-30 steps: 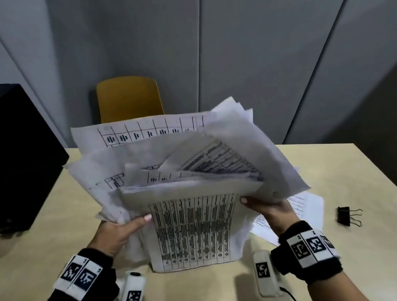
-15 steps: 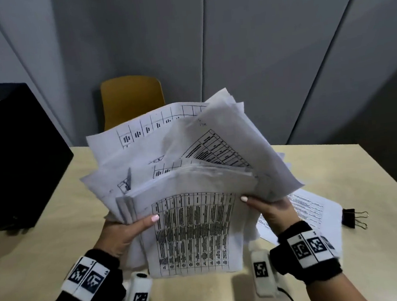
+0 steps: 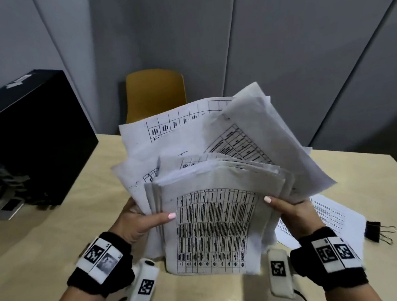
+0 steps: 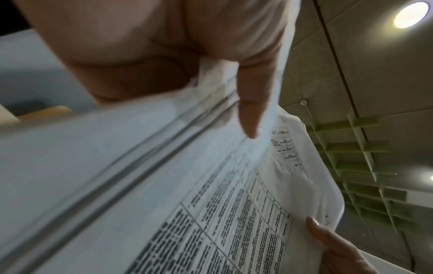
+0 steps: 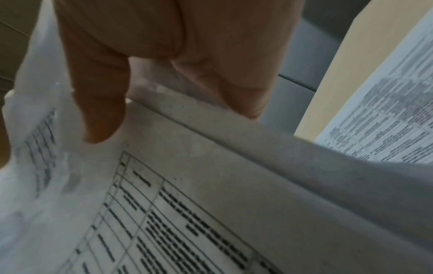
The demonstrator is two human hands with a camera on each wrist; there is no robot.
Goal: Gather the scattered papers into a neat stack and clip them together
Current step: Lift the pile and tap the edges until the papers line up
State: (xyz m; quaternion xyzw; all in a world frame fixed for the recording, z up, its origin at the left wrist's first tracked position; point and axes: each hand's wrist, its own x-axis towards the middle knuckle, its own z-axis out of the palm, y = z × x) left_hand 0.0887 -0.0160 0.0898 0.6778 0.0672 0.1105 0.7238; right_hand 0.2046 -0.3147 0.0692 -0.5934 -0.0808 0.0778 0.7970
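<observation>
An uneven bundle of printed papers stands on its lower edge on the table, fanned out at the top. My left hand grips its left side, thumb across the front sheet. My right hand grips the right side the same way. The left wrist view shows the bundle's sheets under my left hand. In the right wrist view my right hand pinches the papers' edge. A loose printed sheet lies flat on the table at the right, and a black binder clip lies beside it.
A black box stands at the table's left side. Behind the table's far edge is a yellow chair, backed by grey wall panels. The loose sheet also shows in the right wrist view.
The bundle has tilted to the right and its front sheets have drawn closer together. Both hands keep their hold on its sides.
</observation>
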